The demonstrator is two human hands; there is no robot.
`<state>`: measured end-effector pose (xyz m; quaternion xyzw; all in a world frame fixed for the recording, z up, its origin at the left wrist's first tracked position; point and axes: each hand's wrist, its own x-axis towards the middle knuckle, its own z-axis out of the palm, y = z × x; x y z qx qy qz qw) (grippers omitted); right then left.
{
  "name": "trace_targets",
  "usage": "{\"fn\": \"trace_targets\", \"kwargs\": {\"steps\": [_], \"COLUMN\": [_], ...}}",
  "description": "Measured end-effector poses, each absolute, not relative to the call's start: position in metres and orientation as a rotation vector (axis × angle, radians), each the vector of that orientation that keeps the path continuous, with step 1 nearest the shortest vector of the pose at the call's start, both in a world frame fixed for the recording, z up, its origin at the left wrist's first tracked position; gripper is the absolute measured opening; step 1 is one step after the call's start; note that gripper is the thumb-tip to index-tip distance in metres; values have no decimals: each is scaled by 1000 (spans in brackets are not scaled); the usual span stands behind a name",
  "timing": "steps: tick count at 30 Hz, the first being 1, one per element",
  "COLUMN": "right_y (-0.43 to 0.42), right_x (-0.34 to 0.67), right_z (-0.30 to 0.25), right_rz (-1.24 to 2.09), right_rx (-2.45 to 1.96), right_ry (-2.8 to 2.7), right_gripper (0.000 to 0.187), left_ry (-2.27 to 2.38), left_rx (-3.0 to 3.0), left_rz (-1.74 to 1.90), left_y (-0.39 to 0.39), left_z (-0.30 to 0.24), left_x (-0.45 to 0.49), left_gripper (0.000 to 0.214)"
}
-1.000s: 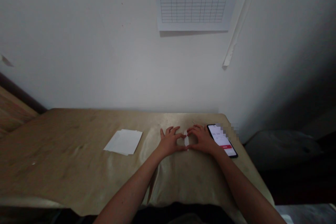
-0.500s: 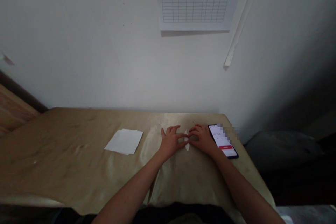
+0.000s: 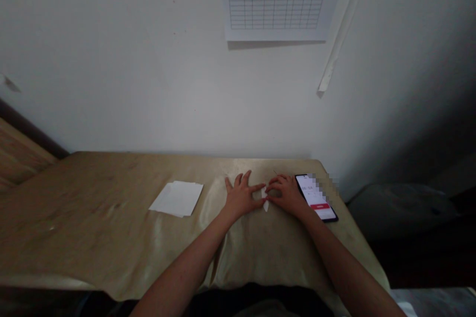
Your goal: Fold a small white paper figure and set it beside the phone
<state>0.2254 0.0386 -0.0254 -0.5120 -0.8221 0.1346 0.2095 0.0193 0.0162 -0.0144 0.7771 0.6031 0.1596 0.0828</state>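
Note:
A small, narrow piece of folded white paper (image 3: 266, 206) lies on the table between my hands, its pointed end towards me. From the left side, my left hand (image 3: 240, 197) has its thumb and index fingertip on the paper's edge, while its other fingers are spread. My right hand (image 3: 285, 196) meets it from the right, fingers curled and fingertips on the same paper. Part of the paper is covered by the fingertips of both hands.
A stack of white paper sheets (image 3: 177, 199) rests to the left on the gold-coloured cloth (image 3: 107, 218). Beside my right hand lies a phone (image 3: 314, 199) with its screen lit. Behind the table stands a wall (image 3: 148, 84) with a printed grid sheet (image 3: 277, 0).
The fingers of my left hand have spread wider, the middle ones lifting away from the index finger. Both hands stay at the folded paper, and the view has shifted very slightly.

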Motion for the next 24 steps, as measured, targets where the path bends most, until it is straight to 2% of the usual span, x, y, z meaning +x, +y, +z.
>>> {"fn": "trace_targets", "kwargs": {"steps": [6,19,21,24], "right_y": [40,34,32,32], "right_x": [227,217,217,217], "right_z": [-29,-22,-23,-26], "right_rz": [378,386,382,386], "right_rx": [-1390,-1632,-1633,-1625], "right_ry": [-2285,-2302,-2303,-2291], "right_gripper": [21,50,53,53], "left_ry": [1806,1821,1792,1696], "left_rx": [2294,2356,2358,2374], "left_rz": [436,453,516,585], "left_y": [19,23,23,23], "left_z": [-16,-27,-24,-18], "left_x": [18,16,17,17], "left_gripper": [58,80,77,55]}}
